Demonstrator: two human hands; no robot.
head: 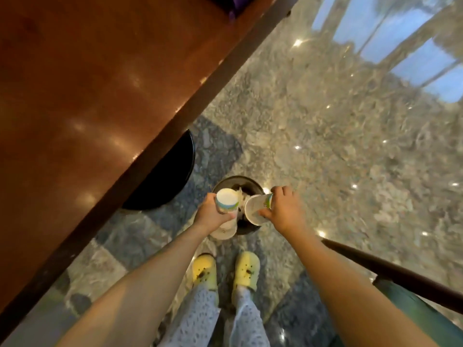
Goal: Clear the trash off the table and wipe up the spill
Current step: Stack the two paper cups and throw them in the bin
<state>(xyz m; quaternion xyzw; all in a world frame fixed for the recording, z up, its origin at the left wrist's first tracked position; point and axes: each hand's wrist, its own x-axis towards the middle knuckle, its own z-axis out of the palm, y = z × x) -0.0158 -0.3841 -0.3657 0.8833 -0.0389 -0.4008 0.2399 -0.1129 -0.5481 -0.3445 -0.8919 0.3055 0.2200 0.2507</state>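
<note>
Paper cups fill both hands above a dark bin [253,182] on the floor beside the counter [75,83]: the left hand [211,213] is wrapped round an upright cup [226,200], the right hand [284,211] round a tipped one [256,209] (mouth toward the bin). The counter's visible stretch looks bare; dropping them remains, and wiping seems still ahead.

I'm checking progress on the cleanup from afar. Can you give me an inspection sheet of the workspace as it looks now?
Surface: wooden table, glossy, no spill seen on visible part.
Job's things: two paper cups, one upright, one tipped, over the trash bin.
Clutter: purple item at table's far edge.
Grippers: left hand holds upright cup; right hand holds tipped cup.
Cables: nothing seen.
Surroundings: marble floor, black stool, chair.
</note>
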